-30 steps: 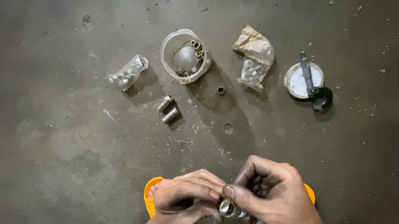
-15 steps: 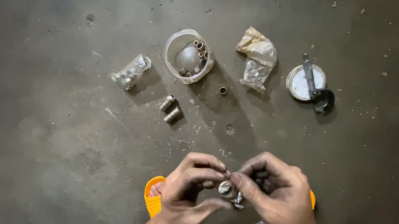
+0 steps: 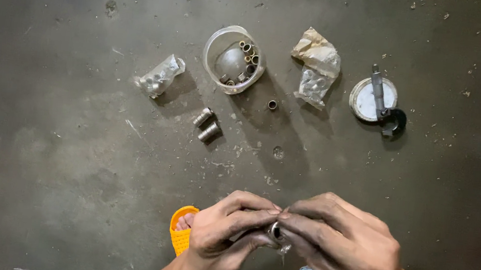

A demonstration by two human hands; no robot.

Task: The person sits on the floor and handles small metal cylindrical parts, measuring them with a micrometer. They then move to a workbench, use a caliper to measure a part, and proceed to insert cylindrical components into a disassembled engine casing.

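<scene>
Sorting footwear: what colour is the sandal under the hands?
Orange sandal, clearest in the head view.

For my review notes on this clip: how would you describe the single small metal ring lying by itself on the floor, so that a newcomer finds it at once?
Start at the clear round plastic container at top centre of the dark concrete floor. Just below and right of it lies the small metal ring, in the container's shadow. Unlike the two metal cylinders lying side by side to the left, it is alone, short, with an open hole facing up.

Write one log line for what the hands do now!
left hand | right hand | both pinch small shiny metal ring | above dark concrete floor
</scene>
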